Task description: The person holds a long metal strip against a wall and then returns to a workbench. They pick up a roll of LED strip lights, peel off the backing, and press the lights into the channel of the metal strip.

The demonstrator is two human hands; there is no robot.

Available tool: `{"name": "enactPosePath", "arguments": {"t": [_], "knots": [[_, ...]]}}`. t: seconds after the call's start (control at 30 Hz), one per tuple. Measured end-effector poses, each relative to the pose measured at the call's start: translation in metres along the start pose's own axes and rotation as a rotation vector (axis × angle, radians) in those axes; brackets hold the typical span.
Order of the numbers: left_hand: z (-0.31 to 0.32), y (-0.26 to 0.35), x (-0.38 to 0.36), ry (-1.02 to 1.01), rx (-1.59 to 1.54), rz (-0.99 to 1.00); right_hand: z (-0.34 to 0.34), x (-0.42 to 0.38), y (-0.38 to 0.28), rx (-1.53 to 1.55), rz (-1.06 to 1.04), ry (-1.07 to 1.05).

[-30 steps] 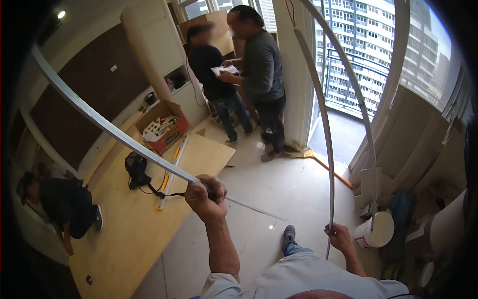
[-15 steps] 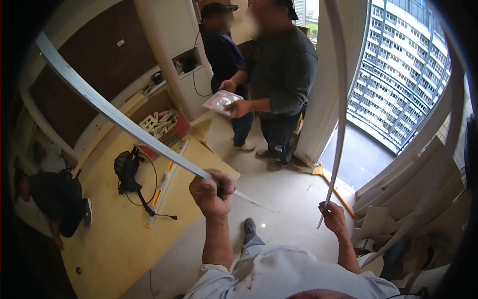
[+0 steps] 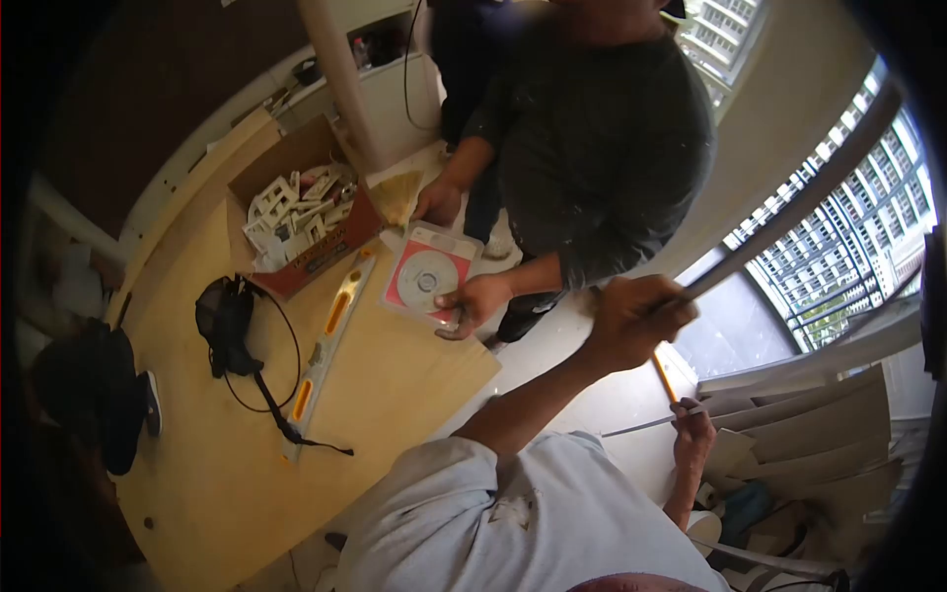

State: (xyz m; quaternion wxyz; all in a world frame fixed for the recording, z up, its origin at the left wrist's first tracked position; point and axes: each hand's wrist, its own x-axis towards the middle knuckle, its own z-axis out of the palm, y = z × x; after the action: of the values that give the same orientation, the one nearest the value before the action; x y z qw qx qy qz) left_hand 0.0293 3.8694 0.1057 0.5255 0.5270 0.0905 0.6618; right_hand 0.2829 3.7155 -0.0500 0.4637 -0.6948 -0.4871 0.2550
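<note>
My left hand (image 3: 639, 321) is raised in front of my chest, its fingers closed around a long flat strip (image 3: 789, 217) that runs up to the right. Lower at the right, my right hand (image 3: 693, 424) is closed on a thin strip (image 3: 639, 428) whose end points left. Facing me, a person in a dark shirt (image 3: 612, 148) holds a clear package (image 3: 426, 274) with a red card and a round disc. That person's hand is close to my left wrist, apart from it.
On the wooden board (image 3: 414, 365) lie a spirit level (image 3: 326, 350), a black bag with straps (image 3: 227, 326) and a cardboard box (image 3: 326, 247) of white plastic frames. Stacked panels (image 3: 809, 424) lean at the right. Another person (image 3: 89, 385) crouches at far left.
My left hand has swung right with its strip, which now points up to the right. My view has turned and come closer to the person with the package. The right-hand strip now lies nearly level.
</note>
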Motion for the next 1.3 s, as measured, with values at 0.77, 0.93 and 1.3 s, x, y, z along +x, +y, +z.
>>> {"name": "enactPosePath", "arguments": {"t": [0.77,0.93,1.3], "knots": [[0.061,-0.185,0.192,0.197,0.556,0.304,-0.044,0.33,0.059,0.022,-0.079,-0.173],[0.03,-0.2,0.266,0.236,0.354,0.315,-0.052,0.365,0.046,0.124,-0.211,-0.201],[-0.042,-0.188,0.389,0.214,0.219,0.184,-0.029,0.381,0.073,0.002,-0.163,-0.266]]}}
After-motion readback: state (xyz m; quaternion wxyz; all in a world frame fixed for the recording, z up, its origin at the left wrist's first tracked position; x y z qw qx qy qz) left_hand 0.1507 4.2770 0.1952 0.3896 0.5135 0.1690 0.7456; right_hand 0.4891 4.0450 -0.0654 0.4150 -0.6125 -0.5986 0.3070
